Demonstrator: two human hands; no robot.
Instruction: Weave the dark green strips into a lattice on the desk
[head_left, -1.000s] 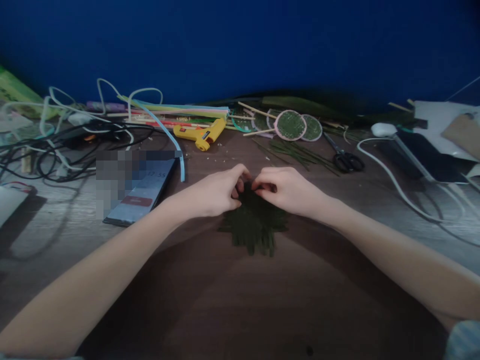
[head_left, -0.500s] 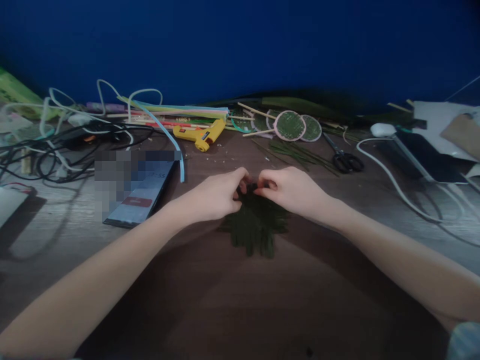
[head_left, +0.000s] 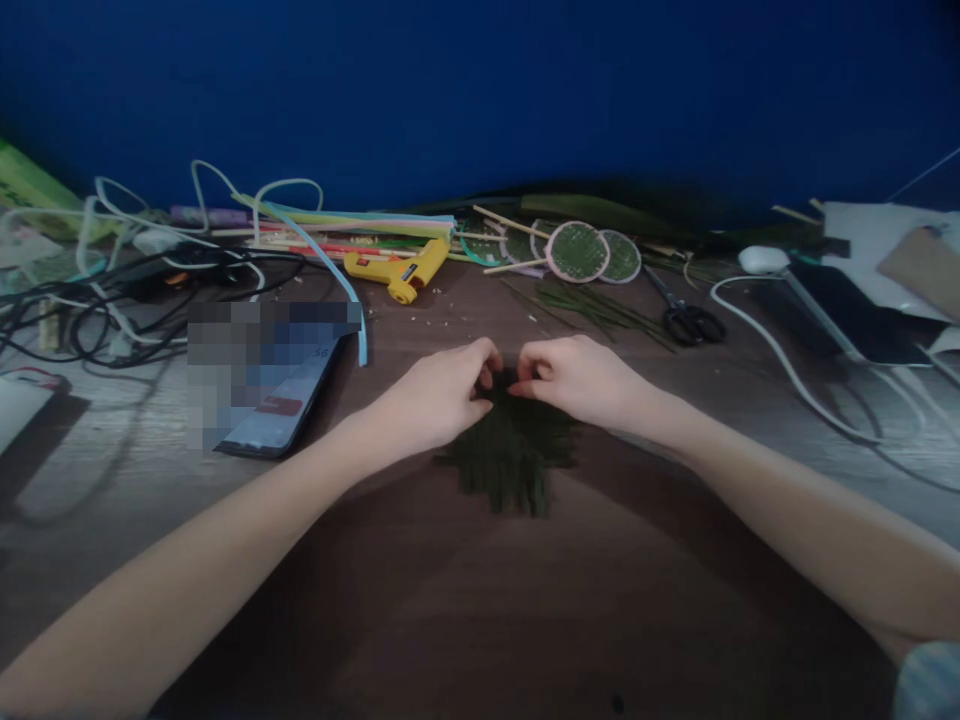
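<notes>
Dark green woven strips [head_left: 514, 450] lie on the brown table, their loose ends fanned toward me. At their upper left edge is my left hand [head_left: 450, 393], its fingers curled and pinching the strips. My right hand [head_left: 577, 378] is closed in a pinch at the upper right edge of the same piece. A small gap separates the two hands. The strips between the fingertips are dark and their weave is hard to make out.
Behind the hands lie a yellow glue gun [head_left: 401, 272], round woven fans [head_left: 577, 251], loose green strips [head_left: 600, 306] and black scissors [head_left: 694, 322]. A phone [head_left: 281, 395] is at left, tangled cables [head_left: 90, 325] farther left. A white cable [head_left: 780, 355] curves at right.
The fingertips of my left hand have shifted slightly and the loose strip ends have moved a little. My right hand stays nearly in place.
</notes>
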